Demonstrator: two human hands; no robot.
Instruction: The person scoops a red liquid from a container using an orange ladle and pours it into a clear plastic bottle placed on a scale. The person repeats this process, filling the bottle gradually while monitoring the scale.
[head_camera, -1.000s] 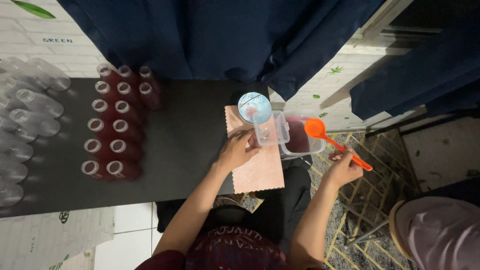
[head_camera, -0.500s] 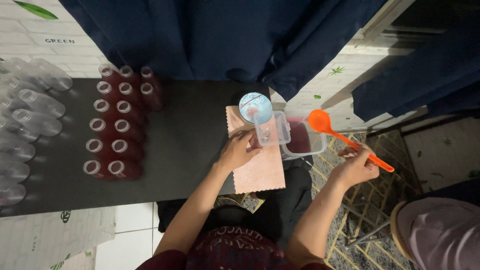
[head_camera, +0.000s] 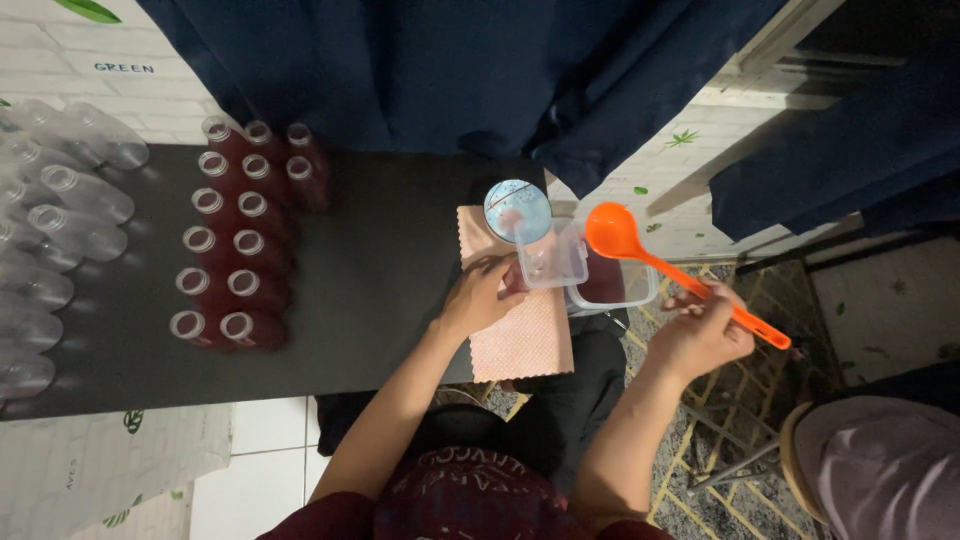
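Empty bottles (head_camera: 40, 260) cut off at left edge; purple bucket (head_camera: 880, 465) cropped bottom right

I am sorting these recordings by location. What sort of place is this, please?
Probably a small home drink-making spot, not a factory. A dark table holds rows of filled red bottles and empty clear bottles. The right hand holds an orange ladle above a container of red liquid.
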